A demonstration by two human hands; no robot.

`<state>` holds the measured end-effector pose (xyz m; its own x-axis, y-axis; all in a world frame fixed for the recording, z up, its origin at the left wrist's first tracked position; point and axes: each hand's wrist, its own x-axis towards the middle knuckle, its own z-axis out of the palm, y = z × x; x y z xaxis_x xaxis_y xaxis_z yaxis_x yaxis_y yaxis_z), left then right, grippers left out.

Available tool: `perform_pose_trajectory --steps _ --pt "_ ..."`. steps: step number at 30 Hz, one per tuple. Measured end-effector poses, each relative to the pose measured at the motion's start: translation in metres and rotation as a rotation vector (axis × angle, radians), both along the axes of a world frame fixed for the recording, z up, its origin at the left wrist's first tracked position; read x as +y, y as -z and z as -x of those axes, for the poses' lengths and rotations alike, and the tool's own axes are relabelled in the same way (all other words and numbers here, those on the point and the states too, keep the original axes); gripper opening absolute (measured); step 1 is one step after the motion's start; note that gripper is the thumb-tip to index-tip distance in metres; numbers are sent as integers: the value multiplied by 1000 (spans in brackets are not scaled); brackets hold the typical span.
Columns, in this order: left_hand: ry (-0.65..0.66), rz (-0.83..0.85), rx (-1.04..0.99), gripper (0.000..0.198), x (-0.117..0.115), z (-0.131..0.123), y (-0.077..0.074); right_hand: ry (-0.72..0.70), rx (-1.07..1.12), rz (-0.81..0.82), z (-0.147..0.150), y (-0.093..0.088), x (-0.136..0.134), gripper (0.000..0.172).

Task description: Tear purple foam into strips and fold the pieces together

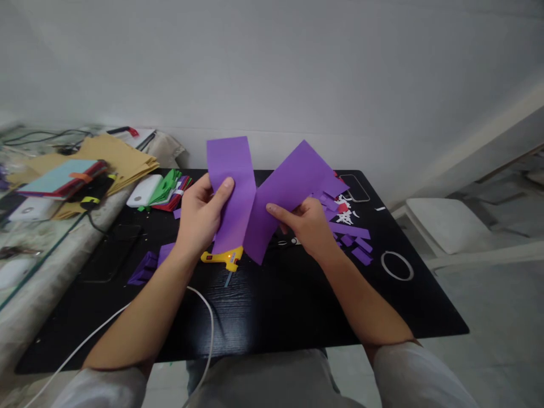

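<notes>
My left hand (203, 211) is closed on a purple sheet (234, 170), thumb flat across its face. Another purple sheet (293, 178), tilted to the right, is pinched in my right hand (306, 221). The inner edges of the two sheets meet or overlap in the middle; I cannot tell whether they are joined. Below the left sheet lies a yellow glue gun (227, 258) with a glue stick poking out. Behind my right fingers is a partly hidden metal tool (293, 242), perhaps scissors. A folded purple piece (144, 268) rests left of my left forearm.
Purple offcuts (361, 249) and white scraps (346, 212) lie on the black table (289, 311) at right, near a pale ring (397, 266). Green bundles (168, 187) and a white box (144, 191) stand back left. A white cable (211, 317) crosses the front edge.
</notes>
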<state>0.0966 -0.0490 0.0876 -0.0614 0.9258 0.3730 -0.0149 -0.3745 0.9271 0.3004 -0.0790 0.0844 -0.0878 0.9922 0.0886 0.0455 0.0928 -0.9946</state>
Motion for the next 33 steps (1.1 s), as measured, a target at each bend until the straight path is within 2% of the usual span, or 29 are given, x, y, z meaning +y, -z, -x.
perform_pose_trajectory --steps 2,4,7,11,15,19,24,28,33 --pt "-106 -158 90 37 3 -2 5 12 30 -9 0 -1 0 48" --pt "-182 -239 177 40 6 -2 11 30 48 -6 1 -1 0 46" --pt "-253 -247 247 39 11 0 18 60 41 -6 1 0 0 45" --pt "-299 -284 246 38 15 4 18 89 52 0 0 1 1 44" --pt "-292 -243 211 39 17 5 17 54 145 30 4 2 1 43" --pt "-192 -122 122 36 16 4 15 -61 144 82 7 4 1 45" --pt "-94 -41 33 26 12 7 9 -24 79 49 5 1 0 46" --pt "-183 -145 142 27 11 8 8 24 117 51 5 1 -2 44" --pt "-262 -256 250 33 14 6 13 -15 164 81 10 4 -3 46"
